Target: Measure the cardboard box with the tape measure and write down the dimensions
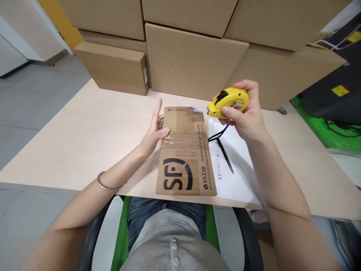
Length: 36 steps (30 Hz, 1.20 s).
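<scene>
In the head view a flat brown cardboard box (pixel 183 150) with black SF EXPRESS print and clear packing tape lies at the table's front edge. My left hand (pixel 153 135) grips its left edge, thumb on the top face and the other fingers partly hidden along the side. Above the box's far right corner, my right hand (pixel 244 109) is closed around a yellow tape measure (pixel 231 101). A short, blurred length of its blade (pixel 197 109) reaches left over the box's far end. The tape measure's black wrist strap (pixel 218 133) hangs down.
Right of the box, a black pen (pixel 225 156) lies on a white sheet with handwriting (pixel 239 165). Large cartons (pixel 191 62) form a wall along the table's back, with a smaller carton (pixel 113 69) at back left. A green surface with cables (pixel 327 124) stands at right.
</scene>
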Tool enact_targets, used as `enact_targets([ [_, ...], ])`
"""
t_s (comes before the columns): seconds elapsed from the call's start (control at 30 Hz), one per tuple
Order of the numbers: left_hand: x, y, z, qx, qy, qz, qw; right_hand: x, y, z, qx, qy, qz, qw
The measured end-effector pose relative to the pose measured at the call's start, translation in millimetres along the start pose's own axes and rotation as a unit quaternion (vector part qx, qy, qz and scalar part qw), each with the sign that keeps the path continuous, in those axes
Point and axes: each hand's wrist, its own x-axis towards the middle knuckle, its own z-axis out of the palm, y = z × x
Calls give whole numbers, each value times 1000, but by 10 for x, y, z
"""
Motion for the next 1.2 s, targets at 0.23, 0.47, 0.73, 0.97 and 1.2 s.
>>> enact_targets([
  [0.23, -378, 458, -247, 77, 125, -108, 983, -9, -231, 243, 69, 25, 24, 997],
  [0.47, -492, 639, -417, 22, 35, -307, 951, -126, -318, 361, 101, -2, 83, 991],
  [0.73, -71, 524, -334, 34, -180, -316, 931, -316, -519, 398, 160, -88, 125, 975],
  [0.97, 648, 385, -316, 116, -351, -211, 905, -384, -556, 607, 134, -184, 142, 963],
  [1.2, 960, 461, -251, 146, -331, -277, 890, -443, -243, 649, -150, -201, 82, 964],
])
